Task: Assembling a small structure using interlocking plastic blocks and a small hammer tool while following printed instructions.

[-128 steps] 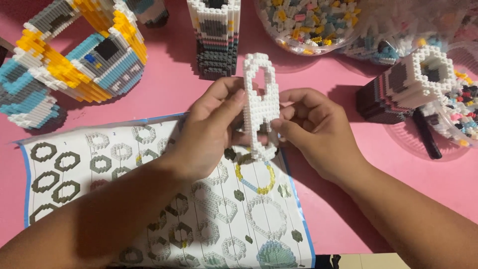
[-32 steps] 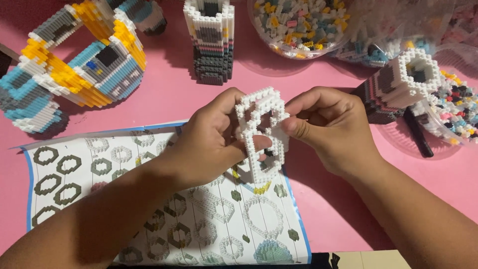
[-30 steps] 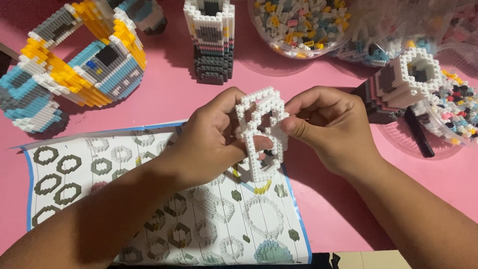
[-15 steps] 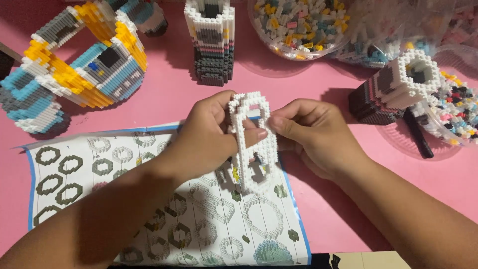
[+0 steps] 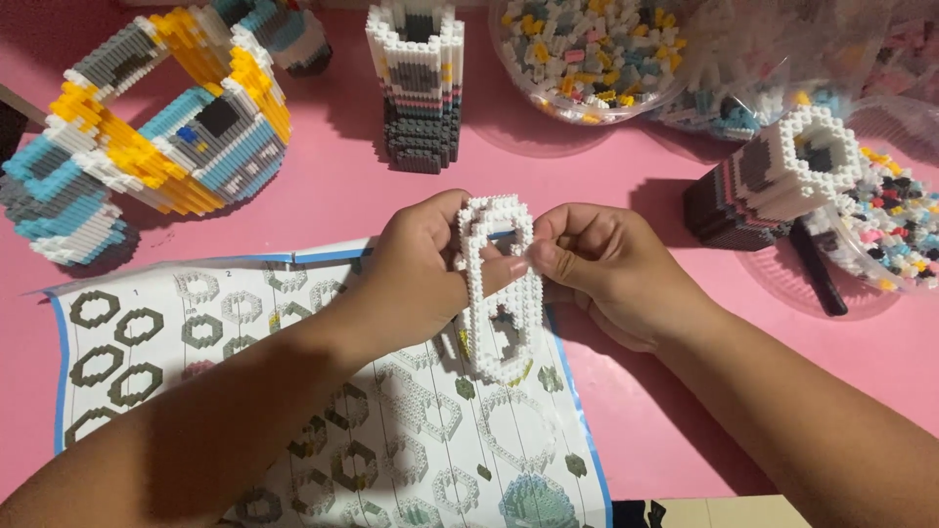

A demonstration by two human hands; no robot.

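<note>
Both hands hold one white micro-brick ring piece point(image 5: 501, 293), an elongated oval loop standing on edge above the instruction sheet point(image 5: 293, 391). My left hand point(image 5: 416, 269) grips its left side with the thumb across the front. My right hand point(image 5: 606, 269) pinches its upper right edge with thumb and forefinger. The loop's lower end hangs just over the printed sheet.
On the pink table stand a large blue, yellow and white brick build point(image 5: 147, 127) at far left, a white-and-dark brick tower point(image 5: 416, 83) behind, another tower lying on its side point(image 5: 773, 181) at right, a black tool point(image 5: 817, 269), and clear bowls of loose bricks point(image 5: 587, 54).
The white loop has been turned in my hands from a tilted, rounder view to a narrow upright one, and both hands have shifted slightly toward the middle.
</note>
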